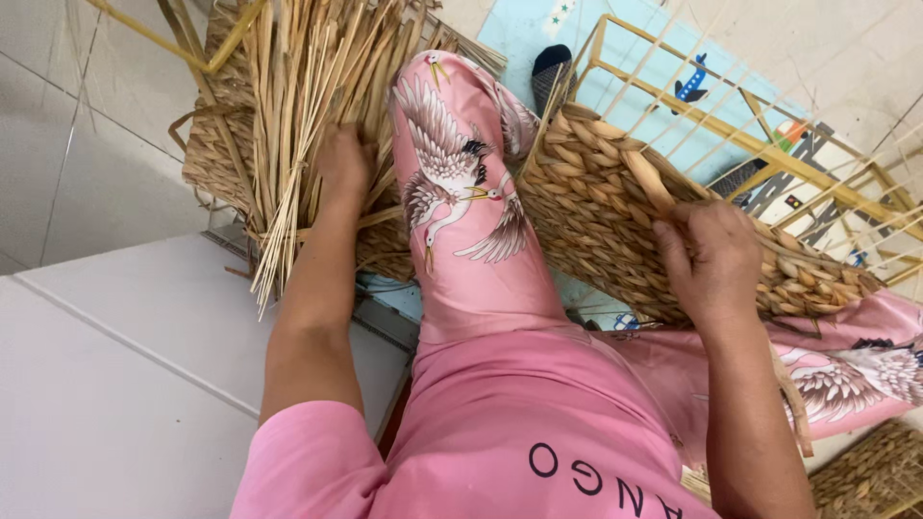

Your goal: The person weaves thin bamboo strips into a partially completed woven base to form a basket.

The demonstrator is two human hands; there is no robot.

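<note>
My left hand (341,163) reaching into the straw bundle (298,106) ahead, grip hidden, my right hand (707,255) closed, pinching a strand at the woven basket (615,211) beneath it

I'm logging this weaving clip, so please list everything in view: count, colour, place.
Woven basket panel: one, tan, on wooden frame, centre right.
Wooden frame: one, pale yellow, upper right.
Bundle of dried straw strands: one, straw-coloured, upper left.
Woven piece: one, tan, bottom right corner.
Play mat: one, light blue, top centre.
Sock: one, dark, top centre.
Left hand: in the straw bundle.
Right hand: gripping the panel's weave.
</note>
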